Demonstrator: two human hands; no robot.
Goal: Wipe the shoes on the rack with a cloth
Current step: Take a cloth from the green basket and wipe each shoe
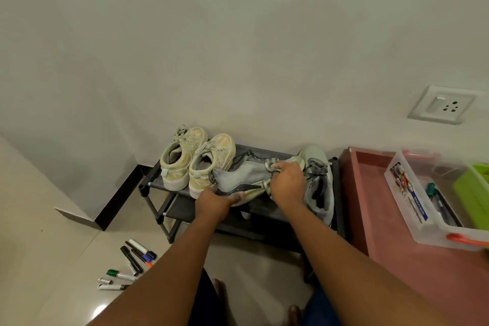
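Held tipped on its side above the front edge of the rack's top shelf: the grey shoe (239,176), heel toward the left, toe toward the right. Cupped from beneath at the heel and sole by the left hand (219,197), fingers curled under it in a firm hold. Pressed against the toe end by the right hand (287,180), fingers bunched round a small checked cloth (272,164), only a scrap of it showing above the knuckles. Judged to be mid-wipe on this shoe, the first of the grey pair. Best done with the heel kept steady in the left grip and the shoe turned bit by bit, so as to bring sole edge, side and toe under the cloth in turn. Better to wipe in long strokes from toe toward heel than to scrub one spot. Worth refolding the cloth to a fresh face once soiled. Lying at the right end of the top shelf, just beside the wiping hand: the other grey shoe (318,182), likely next. Standing at the back left corner of that shelf, close together with heels toward the front: two cream sneakers (195,161). Under all of these, the dark rack (153,185). Scattered on the floor to the left of it, a handful of markers (132,262), clear of the work.
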